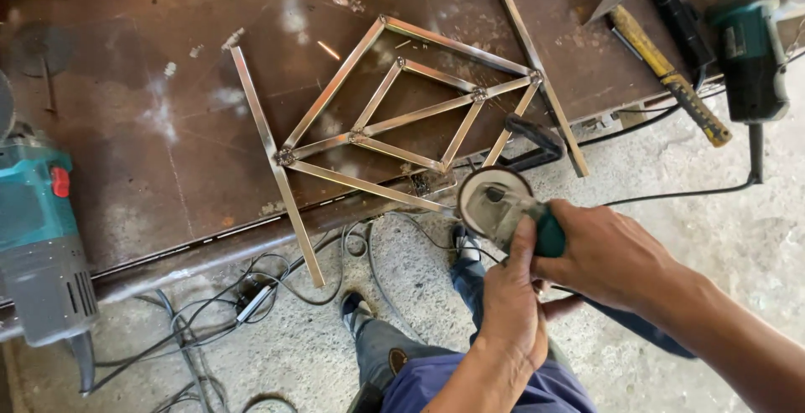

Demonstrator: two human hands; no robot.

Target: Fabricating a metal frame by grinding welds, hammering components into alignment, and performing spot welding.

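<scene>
Centre right of the frame: grinder (503, 205), held by both hands, left hand (510, 304) wrapped around its body, right hand (608, 254) closed on its teal handle, disc just beside the metal frame (394, 119) on the brown workbench (126, 128). Upper right: hammer (667, 69).

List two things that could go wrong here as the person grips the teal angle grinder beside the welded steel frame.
1. Both bare hands, left hand and right hand, grip the teal angle grinder close to its disc; a slip could cut them.
2. Black cables loop on the concrete floor around the person's feet, so tripping or snagging seems possible.
</scene>
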